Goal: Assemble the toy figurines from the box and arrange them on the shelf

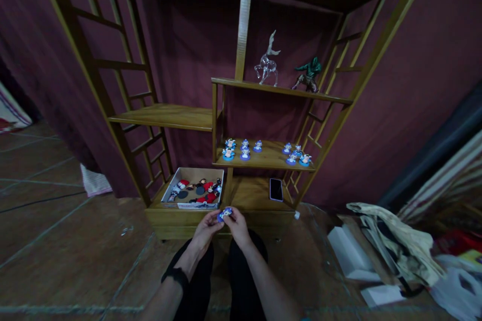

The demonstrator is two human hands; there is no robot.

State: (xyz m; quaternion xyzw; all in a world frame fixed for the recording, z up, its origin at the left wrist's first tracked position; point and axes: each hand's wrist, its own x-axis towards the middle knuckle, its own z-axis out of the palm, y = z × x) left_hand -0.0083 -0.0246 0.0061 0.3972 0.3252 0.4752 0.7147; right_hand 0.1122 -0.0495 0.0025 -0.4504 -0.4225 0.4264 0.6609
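Low in the centre of the frame, the left hand (206,226) and the right hand (238,226) are meeting around a small violet-and-white toy figurine on a round base (225,214). The fingertips of both hands are pinching it from either side; the exact placing of each finger is too small to tell. The figurine is sitting up in the hands, just in front of the lower edge of a yellowish-brown wooden display shelf (173,114). A black wristband (176,278) is circling the left wrist.

Just left of centre, above the left hand, an open white-edged cardboard box (196,205) is holding several red, black and white figures (205,197) lying in a jumble. To its right, a dark-screened phone with a pale violet edge (276,189) is lying flat on the bottom board.

On the tier above, right of centre, small blue and violet figurines on round bases (245,153) are standing in two groups with a gap between. Higher still, in the upper right, a clear, glassy deer figure (267,67) is standing near a dark green crouching figure (312,71).
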